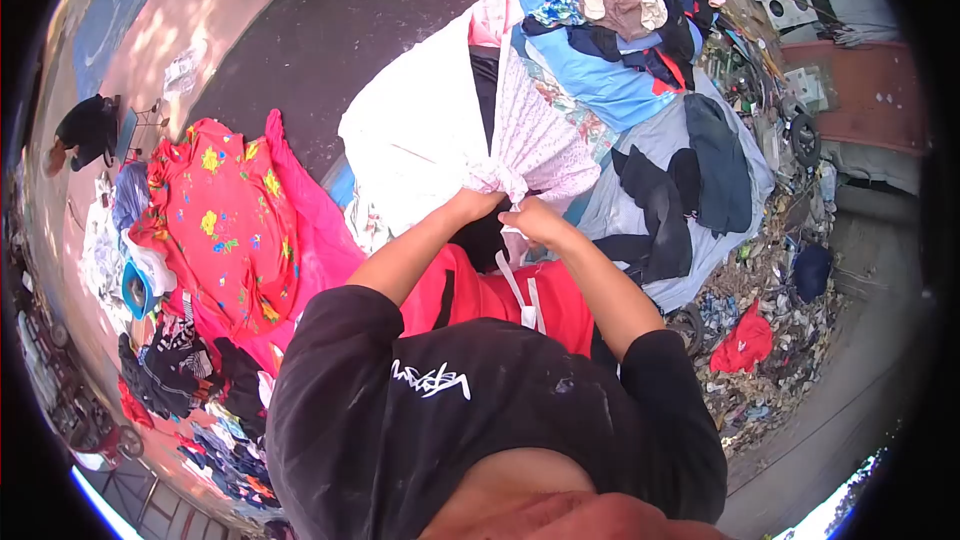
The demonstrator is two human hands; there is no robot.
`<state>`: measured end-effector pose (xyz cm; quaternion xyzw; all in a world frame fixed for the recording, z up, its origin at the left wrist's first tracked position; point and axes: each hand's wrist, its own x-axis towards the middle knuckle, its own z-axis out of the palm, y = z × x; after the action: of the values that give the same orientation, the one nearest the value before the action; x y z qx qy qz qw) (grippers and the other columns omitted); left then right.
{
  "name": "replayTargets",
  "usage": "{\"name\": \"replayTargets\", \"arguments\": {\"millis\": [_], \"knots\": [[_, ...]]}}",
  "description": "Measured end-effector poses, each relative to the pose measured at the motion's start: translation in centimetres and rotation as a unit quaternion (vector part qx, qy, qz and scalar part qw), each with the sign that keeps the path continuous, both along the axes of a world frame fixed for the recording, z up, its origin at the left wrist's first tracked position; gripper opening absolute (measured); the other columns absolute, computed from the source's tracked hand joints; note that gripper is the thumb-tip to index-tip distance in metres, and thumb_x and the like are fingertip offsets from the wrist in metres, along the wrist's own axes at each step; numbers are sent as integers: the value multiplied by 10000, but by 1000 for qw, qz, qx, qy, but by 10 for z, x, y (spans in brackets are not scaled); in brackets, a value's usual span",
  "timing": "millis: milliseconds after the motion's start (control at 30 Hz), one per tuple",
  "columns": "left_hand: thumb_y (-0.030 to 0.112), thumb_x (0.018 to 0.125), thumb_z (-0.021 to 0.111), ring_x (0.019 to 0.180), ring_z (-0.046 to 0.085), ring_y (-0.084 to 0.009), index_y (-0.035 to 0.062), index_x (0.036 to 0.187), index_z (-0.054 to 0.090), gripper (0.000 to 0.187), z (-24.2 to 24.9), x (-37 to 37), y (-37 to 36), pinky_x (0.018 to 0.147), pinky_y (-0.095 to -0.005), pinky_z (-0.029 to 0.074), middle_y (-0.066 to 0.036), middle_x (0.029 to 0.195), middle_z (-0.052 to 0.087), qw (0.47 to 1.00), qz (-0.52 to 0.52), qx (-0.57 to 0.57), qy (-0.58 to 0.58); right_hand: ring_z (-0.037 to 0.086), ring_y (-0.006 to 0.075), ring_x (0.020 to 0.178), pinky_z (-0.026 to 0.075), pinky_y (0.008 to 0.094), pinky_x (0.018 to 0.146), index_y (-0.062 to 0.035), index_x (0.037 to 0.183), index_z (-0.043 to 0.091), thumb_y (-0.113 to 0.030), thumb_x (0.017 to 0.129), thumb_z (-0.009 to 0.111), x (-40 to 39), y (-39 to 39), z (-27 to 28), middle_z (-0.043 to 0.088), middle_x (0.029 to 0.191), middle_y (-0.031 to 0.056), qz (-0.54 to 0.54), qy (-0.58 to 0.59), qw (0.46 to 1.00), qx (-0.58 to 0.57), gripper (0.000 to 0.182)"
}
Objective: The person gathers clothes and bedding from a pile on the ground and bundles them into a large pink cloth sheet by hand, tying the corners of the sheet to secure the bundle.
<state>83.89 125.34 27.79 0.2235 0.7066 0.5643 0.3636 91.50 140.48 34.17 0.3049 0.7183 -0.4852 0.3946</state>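
Both hands gripping the gathered near end of a pale bundle
The left hand (478, 203) and right hand (536, 221) each pinch twisted cloth (507, 182) of the bundle (420, 125), between red floral fabric (215, 230) left and dark clothes (660, 215) right. Even, opposite pulls, kept close to the bundle, should cinch the twist without slack.

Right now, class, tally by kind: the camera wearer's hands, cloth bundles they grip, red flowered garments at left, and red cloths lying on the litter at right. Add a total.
Hands: 2 (left hand, right hand)
Gripped cloth bundle: 1
Red flowered garment: 1
Red cloth on litter: 1
Total: 5
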Motion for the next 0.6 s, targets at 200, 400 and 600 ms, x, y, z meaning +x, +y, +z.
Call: {"name": "replayTargets", "arguments": {"millis": [200, 400, 600], "knots": [[142, 856, 725, 977, 623, -203, 54, 1111, 681, 274, -30, -3, 14, 857, -342, 494, -81, 1021, 691, 972, 31, 181, -145, 473, 102, 475, 383, 280, 423, -4, 855, 692, -197, 874, 669, -34, 43, -21, 535, 591, 8, 49, 81, 995, 15, 195], [261, 831, 777, 999, 630, -176, 87, 1132, 682, 361, -23, 12, 45, 858, -359, 513, -64, 1042, 703, 988, -148, -22, -49, 651, 225, 574, 528, 378, 561, -19, 988, 749, -186, 862, 585, -53, 59, -41, 701, 738, 155, 122, 88, 983, -106, 266], [311, 924, 633, 928, 635, -223, 56, 907, 671, 258, -57, 45, 95, 792, -340, 506, -77, 848, 678, 971, -7, -186, -149, 673, 414, 848, 505, 484, 852, 11, 951, 717, -301, 850, 614, -48, 112, -45, 684, 850, 261, 302, 316, 897, -67, 343]]}}
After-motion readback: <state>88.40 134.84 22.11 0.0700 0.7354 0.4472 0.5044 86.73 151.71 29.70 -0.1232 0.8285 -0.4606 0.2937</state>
